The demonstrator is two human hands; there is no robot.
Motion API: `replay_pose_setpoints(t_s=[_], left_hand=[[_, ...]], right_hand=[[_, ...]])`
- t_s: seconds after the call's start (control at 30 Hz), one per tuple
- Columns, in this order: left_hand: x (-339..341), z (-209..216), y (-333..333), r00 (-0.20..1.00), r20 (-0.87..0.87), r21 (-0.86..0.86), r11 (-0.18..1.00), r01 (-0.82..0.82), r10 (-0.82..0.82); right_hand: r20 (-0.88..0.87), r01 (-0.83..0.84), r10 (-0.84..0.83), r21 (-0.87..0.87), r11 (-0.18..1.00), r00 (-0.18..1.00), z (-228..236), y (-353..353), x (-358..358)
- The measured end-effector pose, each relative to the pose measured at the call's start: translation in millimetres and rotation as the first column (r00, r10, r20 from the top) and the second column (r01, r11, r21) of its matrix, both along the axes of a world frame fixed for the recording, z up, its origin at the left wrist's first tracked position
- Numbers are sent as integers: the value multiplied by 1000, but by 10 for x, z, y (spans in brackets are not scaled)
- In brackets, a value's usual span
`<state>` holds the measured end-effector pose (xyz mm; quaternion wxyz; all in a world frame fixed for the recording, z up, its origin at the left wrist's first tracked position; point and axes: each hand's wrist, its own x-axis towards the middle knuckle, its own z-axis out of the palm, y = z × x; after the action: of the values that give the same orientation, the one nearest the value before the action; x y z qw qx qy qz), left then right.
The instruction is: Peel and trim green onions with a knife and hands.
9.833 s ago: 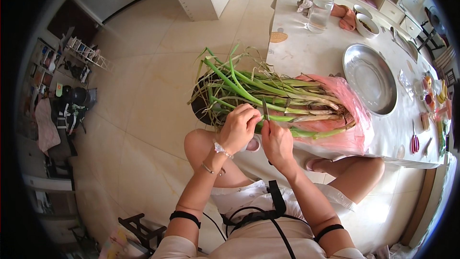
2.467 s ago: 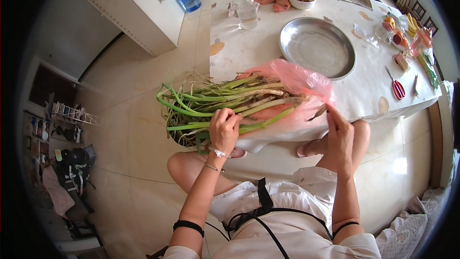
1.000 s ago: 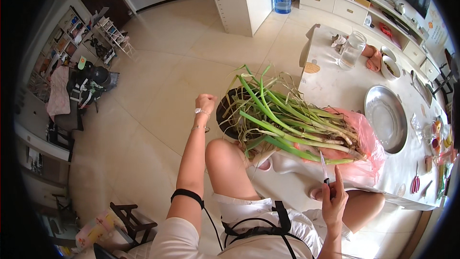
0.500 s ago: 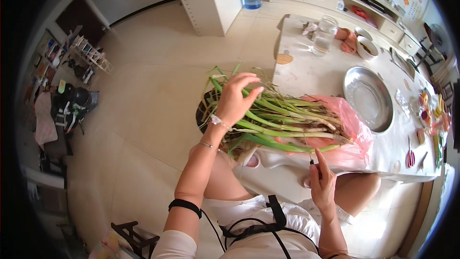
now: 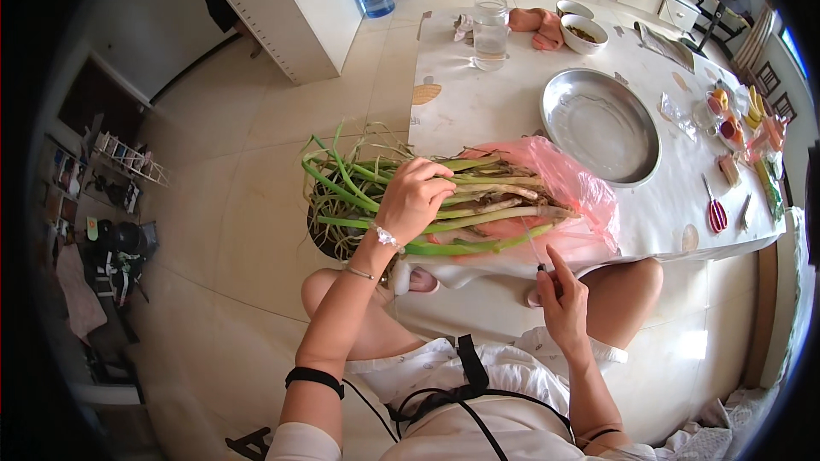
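Note:
A heap of green onions (image 5: 350, 196) lies across the table's near left corner, roots to the right, leafy ends hanging past the edge. My left hand (image 5: 412, 201) is on top of the heap, its fingers curled and closed on a green onion stalk; the palm side is hidden. Low beside the root ends, my right hand (image 5: 564, 297) grips a small knife (image 5: 541, 268) with a dark handle, index finger stretched along it. Its thin blade points up toward the stalks. A pink plastic bag (image 5: 589, 196) spreads under and beside the roots.
A wide metal basin (image 5: 628, 172) stands beyond the bag. Farther back are a water-filled glass jar (image 5: 490, 38) and white bowls (image 5: 585, 37). Red-handled scissors (image 5: 717, 215) lie at the right. A dark round container (image 5: 325, 239) sits below the leaves. Someone (image 5: 224, 8) is partly visible at the upper left.
My left hand has come down from above the leaves onto the stalks, and its fingers have closed. The right hand still holds the knife near the roots. The whole view has shifted rightward.

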<state>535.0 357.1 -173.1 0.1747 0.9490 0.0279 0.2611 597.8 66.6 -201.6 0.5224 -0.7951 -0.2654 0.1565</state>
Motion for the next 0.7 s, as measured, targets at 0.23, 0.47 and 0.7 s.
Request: replay_pose_setpoints(t_s=[0.23,0.47,0.7], left_hand=[[-133,264,-373,998,49,82,995,-53,49],[-417,-194,-762,993,-112,-129,990,-59,44],[-239,-361,-903,993,-112,-172,984,-41,22]], right_hand=[[-30,82,-80,58,995,996,16,-23,124],[-235,164,-131,128,978,963,27,-25,266],[-158,176,-145,200,964,977,-22,19,535]])
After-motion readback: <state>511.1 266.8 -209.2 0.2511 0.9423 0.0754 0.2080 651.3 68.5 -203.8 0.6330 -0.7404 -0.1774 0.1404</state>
